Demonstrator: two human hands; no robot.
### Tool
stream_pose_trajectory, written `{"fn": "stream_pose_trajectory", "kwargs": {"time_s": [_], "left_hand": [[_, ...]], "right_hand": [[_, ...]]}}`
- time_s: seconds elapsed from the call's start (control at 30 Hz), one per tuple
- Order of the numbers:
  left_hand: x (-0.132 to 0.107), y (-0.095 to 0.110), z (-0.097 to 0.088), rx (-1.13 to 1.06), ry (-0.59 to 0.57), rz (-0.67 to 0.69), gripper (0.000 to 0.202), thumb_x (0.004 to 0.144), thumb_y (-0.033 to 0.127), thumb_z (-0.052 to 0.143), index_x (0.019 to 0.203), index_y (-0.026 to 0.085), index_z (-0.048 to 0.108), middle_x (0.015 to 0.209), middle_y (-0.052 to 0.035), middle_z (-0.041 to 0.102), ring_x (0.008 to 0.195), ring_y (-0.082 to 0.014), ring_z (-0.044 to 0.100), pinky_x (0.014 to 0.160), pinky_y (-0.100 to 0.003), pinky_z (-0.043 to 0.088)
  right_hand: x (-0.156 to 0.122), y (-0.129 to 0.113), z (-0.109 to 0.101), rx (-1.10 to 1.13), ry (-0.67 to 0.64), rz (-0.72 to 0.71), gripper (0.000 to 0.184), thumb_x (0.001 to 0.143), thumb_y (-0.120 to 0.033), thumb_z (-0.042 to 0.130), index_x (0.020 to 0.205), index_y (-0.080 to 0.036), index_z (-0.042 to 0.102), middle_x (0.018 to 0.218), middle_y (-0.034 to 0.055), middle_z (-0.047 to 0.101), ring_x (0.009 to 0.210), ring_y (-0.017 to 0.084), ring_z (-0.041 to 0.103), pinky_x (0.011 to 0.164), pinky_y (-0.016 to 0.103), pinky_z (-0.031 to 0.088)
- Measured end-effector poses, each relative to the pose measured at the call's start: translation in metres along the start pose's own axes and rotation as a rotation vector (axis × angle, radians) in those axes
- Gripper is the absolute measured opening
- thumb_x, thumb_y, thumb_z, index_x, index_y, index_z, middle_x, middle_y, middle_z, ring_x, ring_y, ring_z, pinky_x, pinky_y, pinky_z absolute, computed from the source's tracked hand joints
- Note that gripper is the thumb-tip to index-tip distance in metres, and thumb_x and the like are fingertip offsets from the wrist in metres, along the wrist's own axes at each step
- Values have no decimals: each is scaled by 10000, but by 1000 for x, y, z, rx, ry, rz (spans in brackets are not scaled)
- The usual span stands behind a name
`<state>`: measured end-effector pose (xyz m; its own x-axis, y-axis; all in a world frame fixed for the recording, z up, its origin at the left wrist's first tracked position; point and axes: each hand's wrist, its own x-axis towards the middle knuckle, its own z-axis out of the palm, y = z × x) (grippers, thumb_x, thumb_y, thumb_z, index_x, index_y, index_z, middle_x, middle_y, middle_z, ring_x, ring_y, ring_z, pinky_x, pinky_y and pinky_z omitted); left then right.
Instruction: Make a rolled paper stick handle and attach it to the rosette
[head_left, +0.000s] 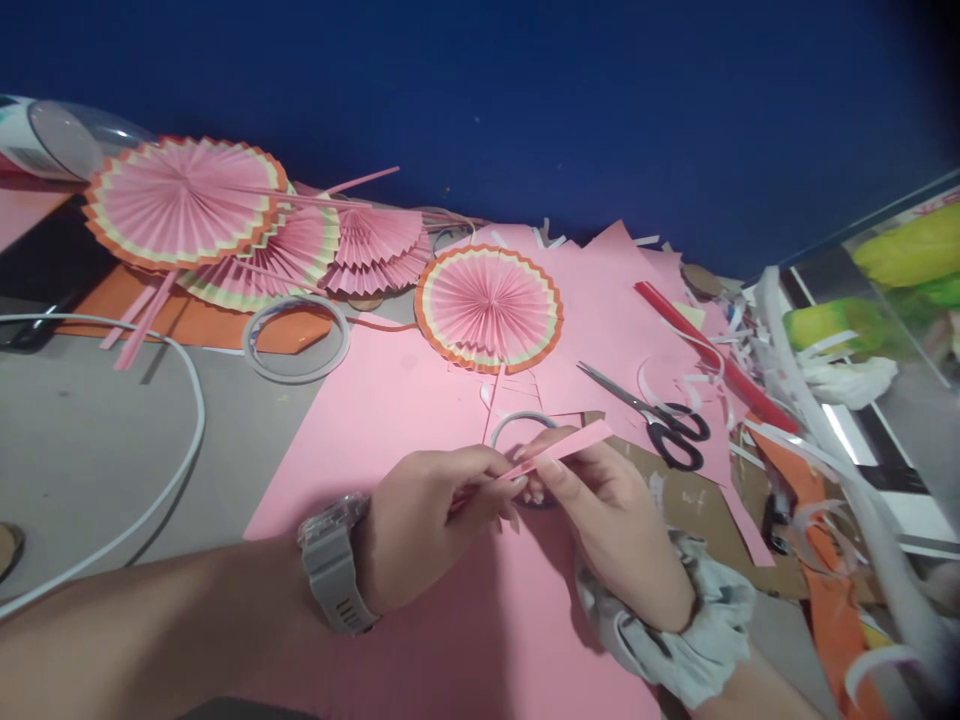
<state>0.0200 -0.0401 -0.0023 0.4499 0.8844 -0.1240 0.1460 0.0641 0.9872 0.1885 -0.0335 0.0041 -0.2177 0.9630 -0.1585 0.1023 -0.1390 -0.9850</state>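
Observation:
Between my two hands is a narrow pink paper strip [581, 439], held above a large pink paper sheet [360, 420]. My left hand [435, 510], with a watch on its wrist, pinches the strip's lower left end. My right hand [607, 510], with a scrunchie at the wrist, grips it farther along between thumb and fingers. A roll of tape [525, 418] lies on the sheet, partly hidden behind my hands. Just beyond is a round pleated paper fan [491, 305], pink with cream and orange edging. Black-handled scissors [652, 412] rest to the right, their blades closed.
More pleated paper fans [187, 200] are piled at the back left, near a clear plastic bottle [82, 140]. Another tape roll [296, 340] and a white cable [196, 400] lie at left. Paper scraps, a red strip [712, 355] and cardboard [694, 500] crowd the right side.

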Motion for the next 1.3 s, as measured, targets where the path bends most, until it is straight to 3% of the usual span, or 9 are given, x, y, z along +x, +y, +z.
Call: {"fn": "stream_pose_trajectory", "kwargs": {"time_s": [0.4, 0.63, 0.77, 0.93, 1.03, 1.13, 1.3], "left_hand": [[1, 0, -1, 58, -4, 13, 328, 942, 322, 402, 782, 154, 634, 704, -9, 673, 641, -104, 607, 644, -206, 443], [2, -2, -1, 14, -35, 88, 270, 935, 236, 419, 851, 147, 660, 794, -19, 689, 729, -109, 631, 719, -209, 464], [3, -2, -1, -102, -86, 41, 295, 944, 264, 402, 840, 119, 637, 775, -50, 697, 711, -115, 646, 718, -220, 490], [2, -1, 1, -73, -88, -23, 338, 936, 329, 416, 794, 121, 641, 783, -65, 688, 715, -131, 644, 695, -234, 492], [2, 1, 1, -113, -95, -54, 273, 916, 336, 460, 862, 128, 629, 782, -53, 688, 713, -130, 644, 663, -215, 492], [2, 3, 0, -101, -57, -13, 236, 912, 296, 475, 815, 136, 618, 758, -22, 679, 700, -102, 628, 640, -171, 469], [-1, 3, -1, -11, -43, 11, 227, 921, 265, 458, 823, 148, 626, 730, -3, 672, 685, -95, 616, 652, -174, 455]], "right_hand": [[-1, 4, 3, -36, 84, 22, 169, 852, -324, 571, 763, -182, 589, 658, -18, 564, 584, 92, 539, 550, 207, 481], [-5, 4, 11, -48, 151, 11, 160, 864, -311, 558, 759, -190, 559, 617, -40, 533, 554, 78, 522, 506, 183, 459], [-4, 5, 10, 19, 147, 38, 174, 878, -333, 531, 780, -196, 574, 616, -37, 516, 565, 90, 507, 530, 214, 458], [0, 6, 1, 77, 218, 11, 167, 873, -324, 545, 784, -191, 591, 610, -44, 493, 540, 71, 475, 523, 197, 424], [-1, 3, -1, 50, 79, 14, 161, 884, -311, 527, 804, -197, 608, 641, -33, 523, 564, 81, 512, 534, 203, 442], [-2, -2, 0, -18, -81, -23, 134, 869, -286, 549, 800, -201, 627, 723, -7, 577, 633, 104, 567, 588, 225, 479], [-3, -6, 0, -85, -33, -80, 76, 854, -230, 577, 800, -214, 628, 785, -4, 617, 712, 103, 592, 650, 204, 485]]}}
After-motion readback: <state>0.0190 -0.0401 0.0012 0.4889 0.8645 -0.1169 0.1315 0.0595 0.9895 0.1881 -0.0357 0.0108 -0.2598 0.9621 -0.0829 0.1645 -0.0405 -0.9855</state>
